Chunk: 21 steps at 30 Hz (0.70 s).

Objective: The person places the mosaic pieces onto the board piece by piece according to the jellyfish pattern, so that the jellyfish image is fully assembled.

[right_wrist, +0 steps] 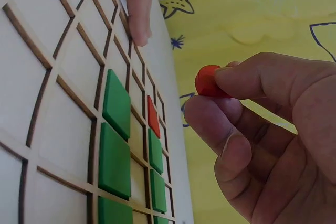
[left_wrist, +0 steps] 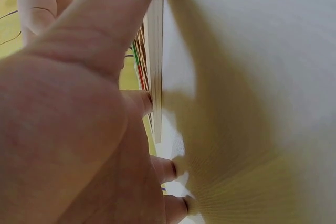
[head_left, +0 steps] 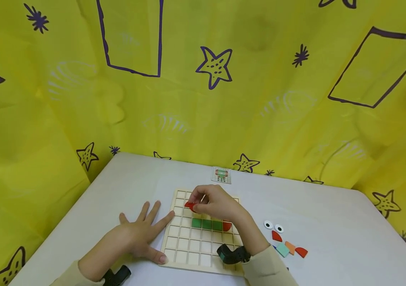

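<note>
My right hand [head_left: 218,202] pinches a small red piece [right_wrist: 206,81] between thumb and fingertips, above the upper left of a wooden grid board [head_left: 169,234]. Below that hand, a row of green tiles [head_left: 206,224] sits in the cells, with a red rounded tile [head_left: 227,227] at its right end. In the right wrist view, a farther row holds a red tile [right_wrist: 153,116] and several green tiles [right_wrist: 156,150]; yellowish tiles [right_wrist: 137,179] lie between the rows. With fingers spread, my left hand [head_left: 140,236] rests at the board's left edge, thumb at the lower corner.
A small pattern card [head_left: 221,174] lies behind the board. To the right are two eye discs [head_left: 268,225], a red quarter-round piece [head_left: 276,236], a teal tile [head_left: 282,249], an orange piece [head_left: 290,247] and another red piece [head_left: 301,252]. A yellow curtain [head_left: 253,119] borders the white table [head_left: 135,178].
</note>
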Each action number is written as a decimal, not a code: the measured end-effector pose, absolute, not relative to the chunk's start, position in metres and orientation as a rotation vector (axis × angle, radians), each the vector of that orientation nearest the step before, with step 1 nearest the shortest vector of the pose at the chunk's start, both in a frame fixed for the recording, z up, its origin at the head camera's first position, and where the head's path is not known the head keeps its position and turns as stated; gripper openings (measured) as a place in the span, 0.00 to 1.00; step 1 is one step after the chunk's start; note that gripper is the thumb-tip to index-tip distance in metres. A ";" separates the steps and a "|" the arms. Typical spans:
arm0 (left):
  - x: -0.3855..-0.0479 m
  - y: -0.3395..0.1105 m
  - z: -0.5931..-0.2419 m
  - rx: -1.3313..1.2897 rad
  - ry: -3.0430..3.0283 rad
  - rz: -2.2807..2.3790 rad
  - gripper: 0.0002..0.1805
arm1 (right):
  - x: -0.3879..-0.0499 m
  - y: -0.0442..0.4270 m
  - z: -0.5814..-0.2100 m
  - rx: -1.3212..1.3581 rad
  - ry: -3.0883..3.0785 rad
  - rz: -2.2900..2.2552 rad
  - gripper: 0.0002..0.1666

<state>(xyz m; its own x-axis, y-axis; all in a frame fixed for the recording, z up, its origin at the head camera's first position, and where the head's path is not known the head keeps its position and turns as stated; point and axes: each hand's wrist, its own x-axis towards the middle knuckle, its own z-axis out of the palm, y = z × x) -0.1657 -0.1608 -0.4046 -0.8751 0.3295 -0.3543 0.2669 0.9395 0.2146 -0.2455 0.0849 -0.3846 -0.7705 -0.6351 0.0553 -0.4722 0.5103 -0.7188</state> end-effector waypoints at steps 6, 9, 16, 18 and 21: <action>-0.165 -0.162 -0.405 0.455 2.705 0.214 0.64 | -0.245 0.081 -0.389 -0.961 2.531 -1.065 0.08; -0.165 -0.162 -0.406 0.460 2.709 0.216 0.64 | -0.245 0.080 -0.390 -0.965 2.540 -1.044 0.07; -0.165 -0.163 -0.407 0.462 2.710 0.205 0.64 | -0.243 0.076 -0.394 -0.956 2.561 -1.009 0.07; -0.165 -0.163 -0.407 0.466 2.709 0.204 0.64 | -0.243 0.075 -0.395 -0.961 2.568 -0.992 0.08; -0.165 -0.164 -0.406 0.467 2.705 0.201 0.64 | -0.242 0.072 -0.397 -0.976 2.563 -0.974 0.09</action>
